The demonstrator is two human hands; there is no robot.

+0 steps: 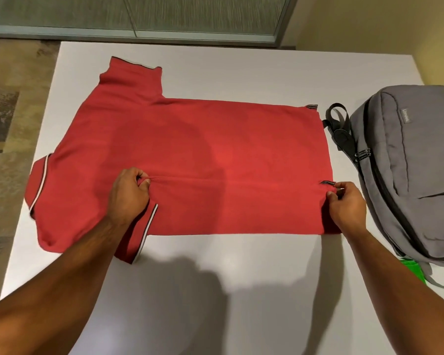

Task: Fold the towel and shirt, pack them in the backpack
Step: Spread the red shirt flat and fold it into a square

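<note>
On the white table (215,278) the red shirt (190,149) lies flat, long axis left to right, collar toward the left edge, hem beside the grey backpack (408,175). Both grips clamp its cloth: left hand (128,193) pinches a fold, right hand (346,203) the hem.

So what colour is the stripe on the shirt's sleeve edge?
White with a dark border, on the red shirt's sleeve cuff, seen in the head view.

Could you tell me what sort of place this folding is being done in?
Probably an office or meeting room: a plain white table, a frosted glass partition in a metal frame behind it, and patterned carpet on the floor.
</note>
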